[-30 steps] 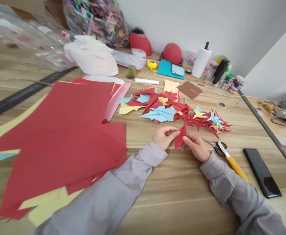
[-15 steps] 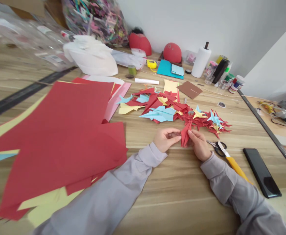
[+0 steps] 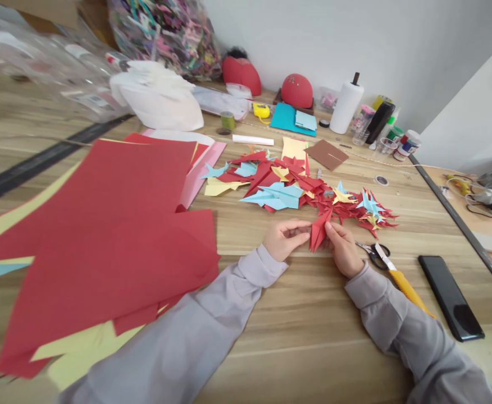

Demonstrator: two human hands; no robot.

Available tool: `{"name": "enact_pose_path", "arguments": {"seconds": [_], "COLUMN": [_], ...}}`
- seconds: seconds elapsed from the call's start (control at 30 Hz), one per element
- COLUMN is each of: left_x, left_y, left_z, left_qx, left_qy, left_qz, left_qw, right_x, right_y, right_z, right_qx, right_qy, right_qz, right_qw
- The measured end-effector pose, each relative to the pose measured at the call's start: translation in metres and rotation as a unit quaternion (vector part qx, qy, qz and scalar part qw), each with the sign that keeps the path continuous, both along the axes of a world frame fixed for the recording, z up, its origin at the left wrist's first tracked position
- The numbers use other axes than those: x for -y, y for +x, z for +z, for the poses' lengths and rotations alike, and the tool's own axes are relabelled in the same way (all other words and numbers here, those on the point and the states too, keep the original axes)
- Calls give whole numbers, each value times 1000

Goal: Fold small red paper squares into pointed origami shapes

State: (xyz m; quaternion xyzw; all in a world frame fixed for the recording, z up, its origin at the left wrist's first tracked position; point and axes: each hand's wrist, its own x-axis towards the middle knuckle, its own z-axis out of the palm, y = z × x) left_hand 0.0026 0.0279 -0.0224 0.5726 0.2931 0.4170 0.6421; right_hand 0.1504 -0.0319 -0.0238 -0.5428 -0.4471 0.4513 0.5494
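Between my two hands is a folded red paper (image 3: 320,229), long and diamond-shaped with pointed ends. My left hand (image 3: 287,238) pinches its left edge with thumb and fingers. On the other side, my right hand (image 3: 342,247) grips the right edge, thumb on the paper's face. Just beyond lies a heap of folded red paper pieces (image 3: 267,171), with a light blue paper plane (image 3: 275,196) on its near side. Pointed red, yellow and blue folded shapes (image 3: 370,205) make up the heap's right end.
Large red paper sheets (image 3: 115,224) cover the left of the table. Scissors (image 3: 374,253), a yellow-handled cutter (image 3: 408,289) and a phone (image 3: 451,297) lie to the right. Behind stand a white roll (image 3: 347,106), several small bottles and a red dome (image 3: 296,91).
The folded red paper has tilted slightly, its upper tip leaning to the right. Both hands stay in nearly the same place and keep hold of it.
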Motion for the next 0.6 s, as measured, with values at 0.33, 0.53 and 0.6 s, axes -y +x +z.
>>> {"name": "enact_pose_path", "arguments": {"seconds": [0.33, 0.53, 0.6], "left_x": [-1, 0, 0], "left_y": [2, 3, 2], "left_z": [-2, 1, 3], "left_qx": [12, 2, -3], "left_qy": [23, -11, -22], "left_qz": [20, 34, 37], "left_qw": [999, 999, 999], "right_x": [3, 4, 5], "right_y": [-2, -2, -3], "right_z": [10, 11, 12], "right_qx": [87, 136, 125], "right_qy": [39, 42, 33], "right_qz": [11, 11, 18], "right_qw": [995, 990, 991]}}
